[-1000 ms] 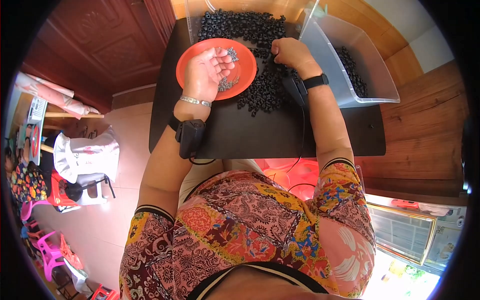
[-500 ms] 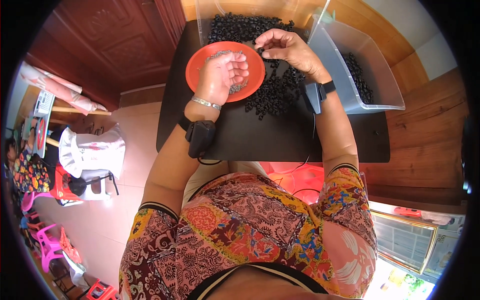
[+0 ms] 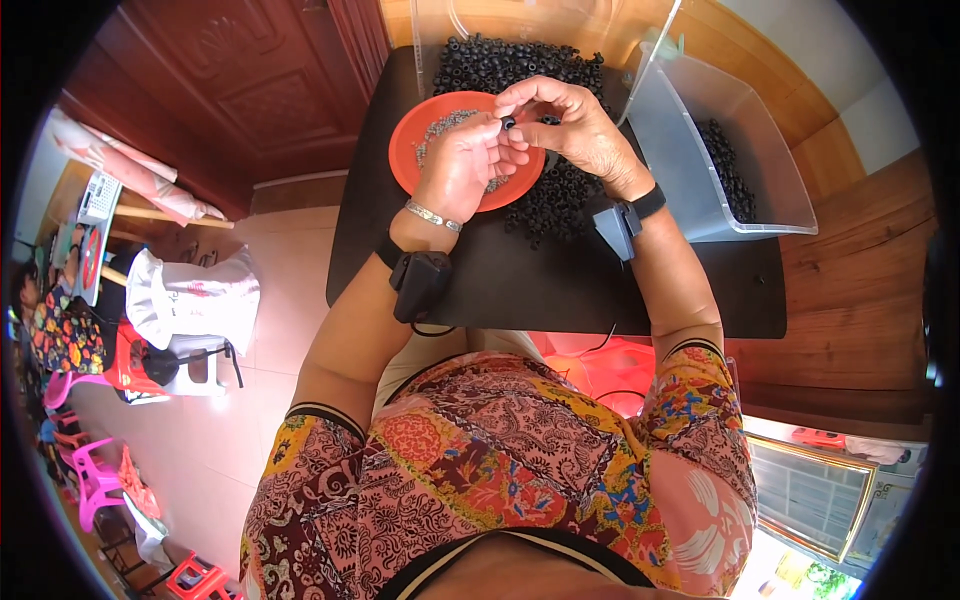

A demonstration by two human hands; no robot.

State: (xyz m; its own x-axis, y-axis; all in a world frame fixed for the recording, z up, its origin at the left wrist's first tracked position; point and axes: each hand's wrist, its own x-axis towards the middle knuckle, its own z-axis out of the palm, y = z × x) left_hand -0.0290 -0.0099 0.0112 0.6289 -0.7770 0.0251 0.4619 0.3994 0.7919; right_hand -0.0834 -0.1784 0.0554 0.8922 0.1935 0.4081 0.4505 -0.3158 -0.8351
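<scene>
I see my left hand (image 3: 462,160) raised over the round orange plastic plate (image 3: 412,150), which sits near the far left corner of the dark bench (image 3: 560,290). The plate holds a thin scatter of small grey bits, mostly hidden beneath that hand. My right hand (image 3: 572,128) meets the left above the plate's right rim, and between the fingertips of both a small black ring-shaped bead (image 3: 508,122) is pinched; both hands are curled closed around it.

Behind and under the hands a loose heap of black ring beads (image 3: 545,190) spreads along the far edge of the bench and trails toward its middle. At the far right corner stands a clear rectangular plastic tub (image 3: 700,180), tilted, with a smaller lot of the same black beads lying along its right wall. A clear plastic sheet (image 3: 440,30) rises at the far edge behind the heap. Each wrist carries a dark strapped device.
</scene>
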